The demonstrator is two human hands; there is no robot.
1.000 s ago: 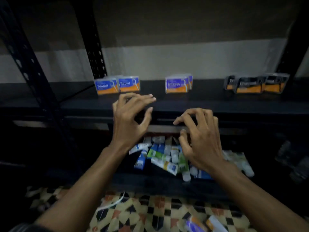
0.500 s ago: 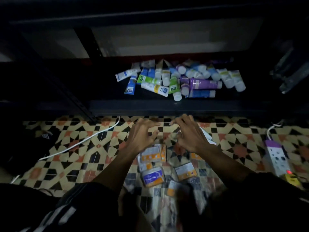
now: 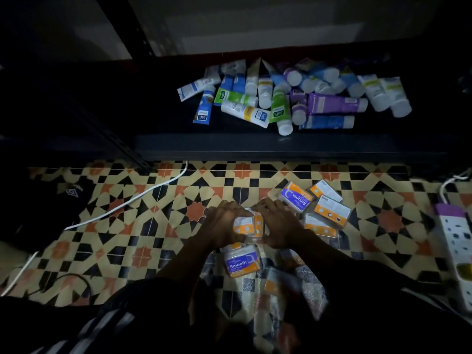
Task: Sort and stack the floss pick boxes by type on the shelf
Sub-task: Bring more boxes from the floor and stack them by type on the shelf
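The near part of the view is the person's dark clothing, blurred and too dim to read; it hides the nearest boxes in part. The tiled floor (image 3: 127, 213) fills the middle. Beyond it the bottom shelf (image 3: 255, 146) runs across, its far corners lost in darkness, and it carries a loose pile of tubes (image 3: 281, 98). At left a dark garment (image 3: 71, 194) and a white cable (image 3: 132, 199) lie on the floor. At the right edge a power strip (image 3: 457, 238) is cut off by the frame. Right of centre on the floor lies the scatter of floss pick boxes (image 3: 330, 209), most face-down, showing orange and white backs. The left hand (image 3: 222, 226) and right hand (image 3: 278, 226) are close together, fingers curled round the held box (image 3: 246, 224) from either side. Whether it is one box or two pressed together is hard to tell. A Smooth box (image 3: 241, 261) lies just on the near side of the hands, and a second Smooth box (image 3: 296, 198) lies just beyond the right hand.
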